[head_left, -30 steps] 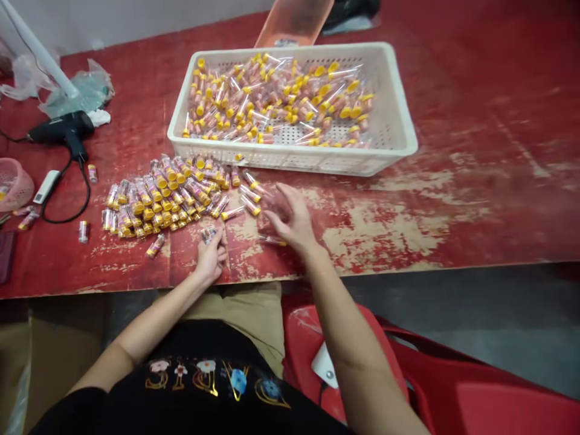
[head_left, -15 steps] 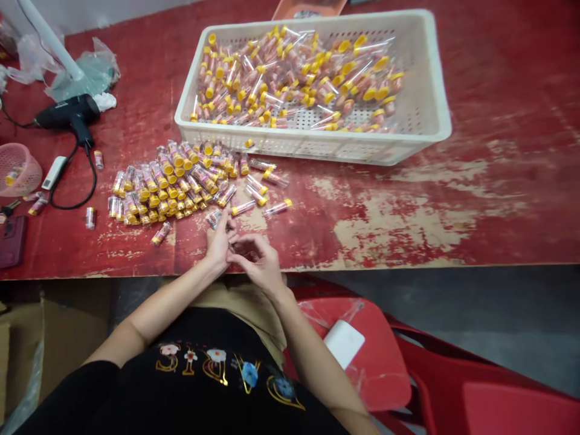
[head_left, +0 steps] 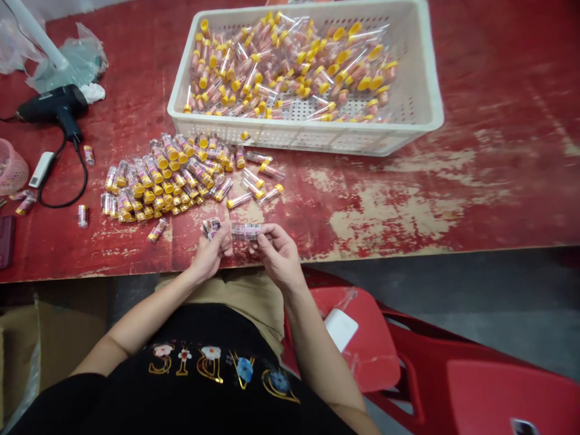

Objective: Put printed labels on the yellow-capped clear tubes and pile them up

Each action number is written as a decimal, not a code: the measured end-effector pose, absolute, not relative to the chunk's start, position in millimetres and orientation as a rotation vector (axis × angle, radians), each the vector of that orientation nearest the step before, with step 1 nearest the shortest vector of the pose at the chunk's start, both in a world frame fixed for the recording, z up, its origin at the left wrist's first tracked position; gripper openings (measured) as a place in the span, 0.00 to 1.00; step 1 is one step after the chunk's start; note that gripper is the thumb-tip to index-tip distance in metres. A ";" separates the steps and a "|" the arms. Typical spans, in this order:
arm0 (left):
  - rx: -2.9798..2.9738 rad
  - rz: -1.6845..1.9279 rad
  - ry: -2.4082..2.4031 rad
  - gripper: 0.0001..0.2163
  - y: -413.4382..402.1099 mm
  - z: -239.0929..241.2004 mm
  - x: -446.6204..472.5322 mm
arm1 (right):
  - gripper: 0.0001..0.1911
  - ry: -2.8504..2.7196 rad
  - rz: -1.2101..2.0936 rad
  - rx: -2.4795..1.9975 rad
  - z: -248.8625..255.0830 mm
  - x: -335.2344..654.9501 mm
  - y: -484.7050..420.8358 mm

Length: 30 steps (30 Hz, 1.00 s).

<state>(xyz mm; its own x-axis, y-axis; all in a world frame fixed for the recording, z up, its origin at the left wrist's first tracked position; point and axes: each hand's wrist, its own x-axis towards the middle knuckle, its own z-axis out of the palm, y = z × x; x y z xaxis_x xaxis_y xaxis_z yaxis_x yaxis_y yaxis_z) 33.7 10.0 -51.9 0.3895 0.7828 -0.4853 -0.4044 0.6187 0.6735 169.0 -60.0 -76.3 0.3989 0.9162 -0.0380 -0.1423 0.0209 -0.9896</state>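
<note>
My left hand is closed at the table's front edge, with a small bunch of printed plastic sleeves poking out past its fingers. Pinched in my right hand is a flat, clear printed sleeve with a barcode on it. This sleeve spans the gap between both hands; whether the left fingertips touch its end I cannot tell. Just beyond lie several loose clear tubes with yellow caps. To the left is a stacked pile of sleeved, yellow-capped tubes, and one sleeved tube lies apart from it.
A white perforated crate full of yellow-capped tubes stands at the back. On the left are a black heat gun with its cable, a pink basket and a lamp post. Red chairs stand below the table edge.
My hands, close together before, have moved apart. The printed sleeve now shows between them, held out by the right hand. The whole view has shifted slightly.
</note>
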 end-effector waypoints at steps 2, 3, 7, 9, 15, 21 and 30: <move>0.475 0.741 0.873 0.23 1.7 -46.7 35.1 | 0.08 -0.962 0.662 -1.388 -73.4 173.0 -66.5; 0.459 0.724 0.868 0.24 -1.2 -43.7 36.8 | 0.06 -1.077 0.493 -1.432 -72.0 174.6 -70.6; 0.481 0.702 0.904 0.23 -8.1 -35.7 43.9 | 0.11 -1.486 0.201 -1.438 -66.8 174.6 -86.6; 0.565 0.743 0.953 0.23 -10.2 -35.5 45.2 | 0.11 -1.388 0.246 -1.453 -64.9 170.2 -91.0; 0.833 0.834 0.937 0.24 -2.2 -35.8 43.3 | 0.15 -0.739 0.799 -1.357 -66.7 160.4 -79.0; 1.114 0.607 1.004 0.22 1.2 -19.5 31.6 | 0.19 -0.626 1.081 -1.306 -47.8 160.9 -68.9; 1.502 0.643 1.139 0.19 27.9 -68.9 63.2 | 0.24 -0.413 0.932 -1.321 -75.4 175.3 -103.3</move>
